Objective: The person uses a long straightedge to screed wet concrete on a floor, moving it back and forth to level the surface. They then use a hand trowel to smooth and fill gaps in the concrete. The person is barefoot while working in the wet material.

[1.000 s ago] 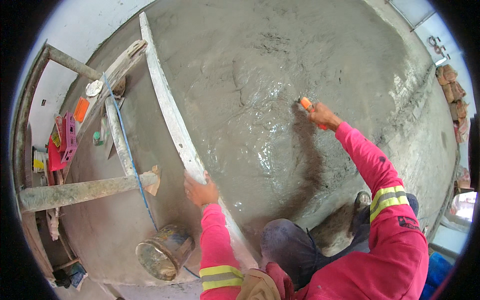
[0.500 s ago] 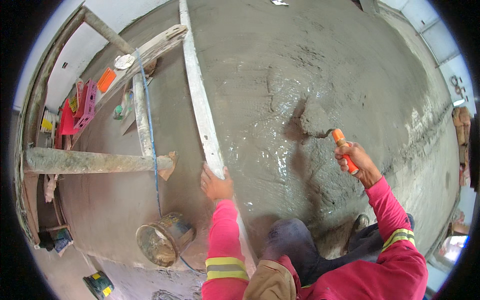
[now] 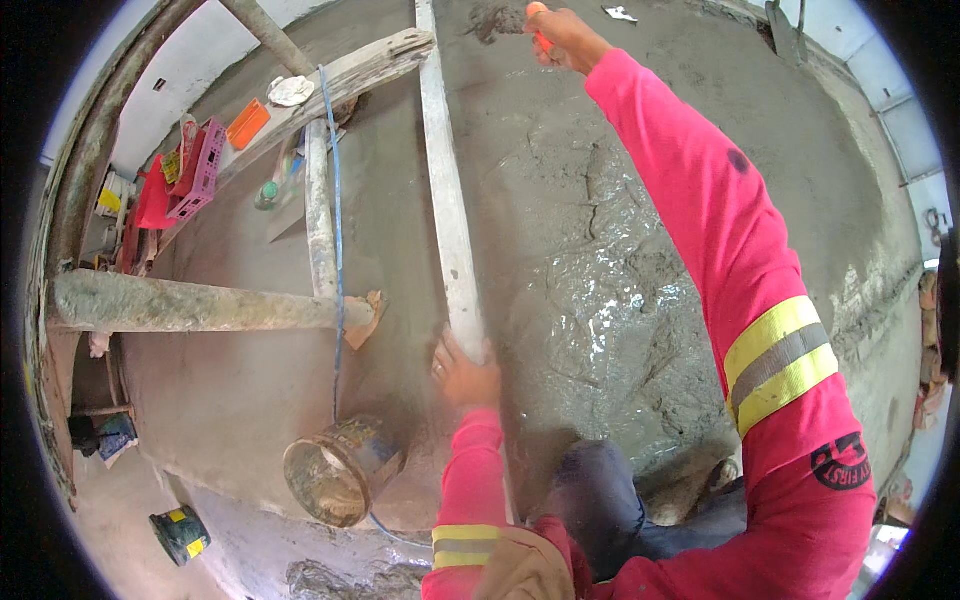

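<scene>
My left hand [image 3: 466, 376] is closed over the near part of a long pale straightedge [image 3: 446, 190], fingers on its left side and thumb on its right. The bar runs away from me across wet grey mortar [image 3: 620, 290]. At the far end of my outstretched right arm, my right hand [image 3: 570, 42] is wrapped round the orange handle of a trowel [image 3: 541, 38]. Its blade, dark with mortar, is partly visible left of the handle, low over the surface beside the bar; I cannot tell whether it touches.
Left of the bar stand a metal scaffold frame [image 3: 200, 302] and a wooden plank [image 3: 370, 72] bearing an orange tool [image 3: 247, 124] and a pink crate [image 3: 203, 170]. A blue hose [image 3: 338, 200] hangs down near a tipped, dirty bucket [image 3: 335, 475]. A dark bucket [image 3: 180, 534] is lower left.
My right hand has swung the trowel from the right side far forward and left, up near the straightedge's far part. My left hand stays on the bar; the view has shifted slightly.
</scene>
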Demonstrator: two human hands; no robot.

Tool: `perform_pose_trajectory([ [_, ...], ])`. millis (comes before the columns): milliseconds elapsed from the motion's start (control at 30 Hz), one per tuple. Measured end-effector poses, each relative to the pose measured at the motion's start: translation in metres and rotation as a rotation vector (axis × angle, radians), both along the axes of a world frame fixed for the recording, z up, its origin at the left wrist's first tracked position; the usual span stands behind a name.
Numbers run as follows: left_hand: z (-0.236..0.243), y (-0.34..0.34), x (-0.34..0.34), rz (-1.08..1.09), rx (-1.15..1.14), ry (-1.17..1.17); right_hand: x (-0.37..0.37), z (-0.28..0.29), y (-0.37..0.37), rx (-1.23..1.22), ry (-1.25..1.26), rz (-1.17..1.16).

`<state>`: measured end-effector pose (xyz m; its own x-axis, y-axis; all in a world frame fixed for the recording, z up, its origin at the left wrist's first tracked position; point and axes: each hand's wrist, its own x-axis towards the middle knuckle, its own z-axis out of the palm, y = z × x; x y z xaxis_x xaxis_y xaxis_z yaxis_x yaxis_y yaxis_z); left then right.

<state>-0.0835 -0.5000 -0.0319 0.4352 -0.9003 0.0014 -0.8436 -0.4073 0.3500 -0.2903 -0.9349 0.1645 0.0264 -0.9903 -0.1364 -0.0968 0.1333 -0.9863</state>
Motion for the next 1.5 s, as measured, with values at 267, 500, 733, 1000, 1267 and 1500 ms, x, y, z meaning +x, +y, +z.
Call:
perform_pose_trajectory([
  [267,0.005,0.003,0.008,0.007,-0.002,-0.054,-0.132,-0.042,0.144,-0.029,-0.027,-0.100],
  [500,0.001,0.001,0.005,0.022,0.043,0.004,-0.268,-0.110,0.279,0.321,0.582,-0.253],
  [733,-0.005,0.001,-0.001,0.008,0.018,-0.025,-0.256,-0.155,0.288,0.472,0.403,-0.185],
  [1000,-0.003,0.003,0.004,0.008,-0.013,-0.048,-0.165,-0.148,0.317,0.464,-0.287,-0.017],
  [1267,-0.011,0.003,0.007,0.016,-0.013,-0.064,-0.167,-0.078,0.407,0.398,-0.764,-0.280],
  [1500,-0.017,0.003,0.009,0.015,-0.020,-0.078,-0.159,-0.072,0.430,-0.007,-0.464,-0.871],
])
